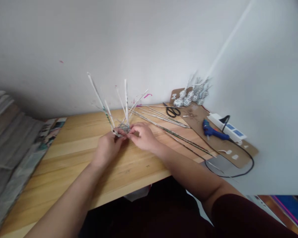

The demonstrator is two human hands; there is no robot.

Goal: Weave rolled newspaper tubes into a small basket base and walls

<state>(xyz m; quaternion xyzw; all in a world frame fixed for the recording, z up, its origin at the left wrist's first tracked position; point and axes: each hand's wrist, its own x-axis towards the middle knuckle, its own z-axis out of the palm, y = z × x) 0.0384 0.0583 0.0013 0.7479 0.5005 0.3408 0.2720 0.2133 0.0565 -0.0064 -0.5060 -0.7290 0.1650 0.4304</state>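
Note:
Both hands are at a small woven piece made of rolled paper sticks [126, 102], whose long white ends stand up and fan outward. My left hand [108, 145] grips its left side, with thumb and fingers closed on the lower rim. From the right, my right hand [142, 135] pinches the front of the same piece, its fingertips close to the left thumb. The woven base [124, 126] is partly hidden behind my fingers. Several loose paper sticks [164, 119] lie on the table to the right of my right hand.
Black scissors [173, 111] lie near the wall. A blue glue gun [215, 132] and a white power strip [227, 127] rest on cardboard [197, 122] at right, with a black cord curving round. Silvery woven pieces [188, 97] stand behind. Stacked newspapers [11, 142] fill the left edge.

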